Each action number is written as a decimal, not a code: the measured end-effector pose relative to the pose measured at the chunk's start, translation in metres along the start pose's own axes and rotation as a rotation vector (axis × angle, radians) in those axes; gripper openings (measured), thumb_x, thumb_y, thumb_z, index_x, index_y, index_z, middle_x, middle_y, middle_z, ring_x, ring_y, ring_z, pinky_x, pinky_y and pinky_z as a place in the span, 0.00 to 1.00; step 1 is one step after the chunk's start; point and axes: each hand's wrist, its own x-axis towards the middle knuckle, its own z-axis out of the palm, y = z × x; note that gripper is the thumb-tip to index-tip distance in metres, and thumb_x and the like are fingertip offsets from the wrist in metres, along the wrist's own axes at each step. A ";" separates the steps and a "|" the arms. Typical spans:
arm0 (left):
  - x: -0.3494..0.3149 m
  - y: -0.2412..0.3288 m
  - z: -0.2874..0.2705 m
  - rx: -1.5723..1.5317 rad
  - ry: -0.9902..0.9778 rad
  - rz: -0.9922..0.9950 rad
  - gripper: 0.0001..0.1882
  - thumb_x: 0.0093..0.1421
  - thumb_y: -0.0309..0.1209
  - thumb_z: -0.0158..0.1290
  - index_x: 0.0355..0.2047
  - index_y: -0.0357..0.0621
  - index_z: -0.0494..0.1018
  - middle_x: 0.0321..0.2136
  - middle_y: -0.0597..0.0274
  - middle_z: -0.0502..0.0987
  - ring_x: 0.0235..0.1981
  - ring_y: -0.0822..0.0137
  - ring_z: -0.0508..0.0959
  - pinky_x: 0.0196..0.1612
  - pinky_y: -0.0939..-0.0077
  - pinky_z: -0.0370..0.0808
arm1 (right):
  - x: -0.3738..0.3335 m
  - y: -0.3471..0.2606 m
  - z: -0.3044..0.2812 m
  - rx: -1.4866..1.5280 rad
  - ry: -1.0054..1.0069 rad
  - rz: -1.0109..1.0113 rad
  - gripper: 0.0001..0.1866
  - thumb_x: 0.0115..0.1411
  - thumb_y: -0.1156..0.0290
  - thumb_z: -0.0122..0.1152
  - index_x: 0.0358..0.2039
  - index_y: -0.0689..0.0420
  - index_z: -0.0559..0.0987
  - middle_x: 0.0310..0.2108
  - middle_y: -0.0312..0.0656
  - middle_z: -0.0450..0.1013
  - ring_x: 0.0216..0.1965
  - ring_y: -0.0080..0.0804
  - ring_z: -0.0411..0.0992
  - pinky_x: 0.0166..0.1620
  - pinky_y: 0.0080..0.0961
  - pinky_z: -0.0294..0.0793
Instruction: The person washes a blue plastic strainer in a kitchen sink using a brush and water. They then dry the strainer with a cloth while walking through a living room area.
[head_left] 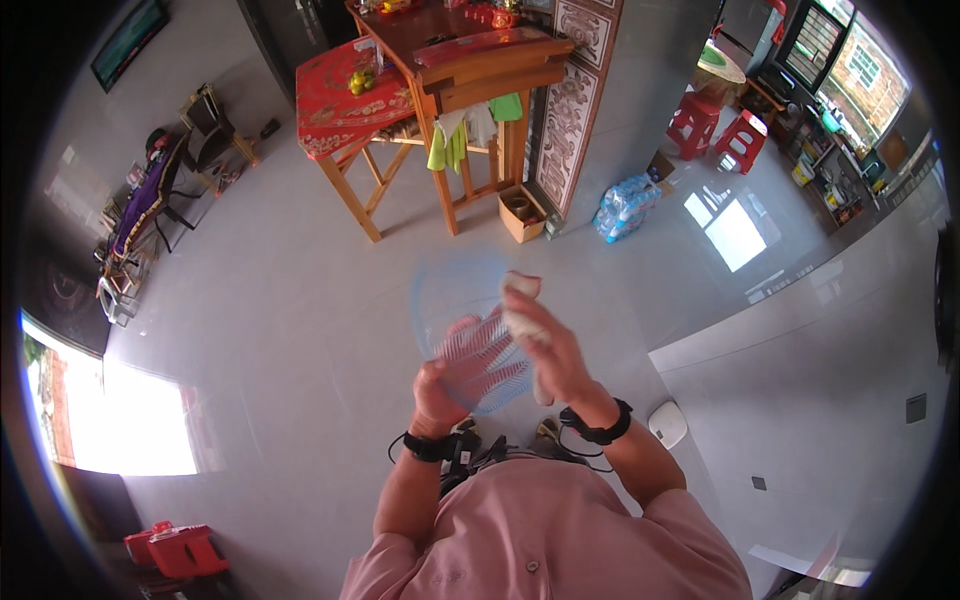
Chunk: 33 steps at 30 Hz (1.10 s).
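In front of my body I hold a round, see-through blue piece with fine curved ribs (440,290), which looks like a fan grille. My left hand (440,395) supports it from below and behind, its thumb near the rim. The fingers of that hand show through the ribs. My right hand (560,360) is closed round a whitish cloth (524,322) with a reddish edge, at the grille's right side. Whether the cloth touches the ribs I cannot tell. Motion blurs the grille's far part and the right fingers.
Ahead stand a wooden table with a red cover (330,90), a cardboard box (522,215) and a pack of bottles (625,208). Red stools (740,140) are at the far right. A chair with purple cloth (150,200) stands left. A white flat object (667,424) lies near my right elbow.
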 end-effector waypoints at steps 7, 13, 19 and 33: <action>0.002 0.014 0.014 0.203 0.084 -0.105 0.49 0.69 0.41 0.55 0.79 0.67 0.34 0.75 0.43 0.53 0.74 0.41 0.56 0.69 0.36 0.62 | -0.011 -0.014 0.009 -0.420 -0.142 -0.399 0.31 0.59 0.78 0.62 0.64 0.65 0.71 0.66 0.57 0.67 0.68 0.56 0.66 0.69 0.48 0.66; -0.001 -0.016 -0.021 1.361 -0.016 0.041 0.31 0.69 0.24 0.55 0.70 0.41 0.60 0.64 0.53 0.70 0.64 0.59 0.72 0.67 0.61 0.69 | 0.015 -0.034 0.020 -0.442 -0.409 -0.387 0.29 0.57 0.77 0.63 0.62 0.63 0.74 0.67 0.52 0.67 0.70 0.53 0.63 0.70 0.49 0.63; -0.004 -0.009 0.009 0.875 -0.026 -0.186 0.29 0.74 0.31 0.49 0.72 0.46 0.56 0.61 0.58 0.71 0.62 0.65 0.71 0.65 0.64 0.69 | 0.049 -0.015 0.024 -0.438 -0.183 -0.206 0.26 0.60 0.73 0.66 0.60 0.55 0.77 0.64 0.48 0.70 0.67 0.52 0.65 0.69 0.44 0.65; -0.039 0.028 -0.025 0.023 0.055 0.162 0.43 0.65 0.37 0.53 0.77 0.73 0.46 0.78 0.52 0.47 0.74 0.32 0.52 0.67 0.15 0.55 | -0.040 -0.025 0.000 -0.328 -0.358 -0.230 0.15 0.65 0.70 0.60 0.49 0.65 0.79 0.50 0.48 0.79 0.50 0.39 0.79 0.57 0.39 0.78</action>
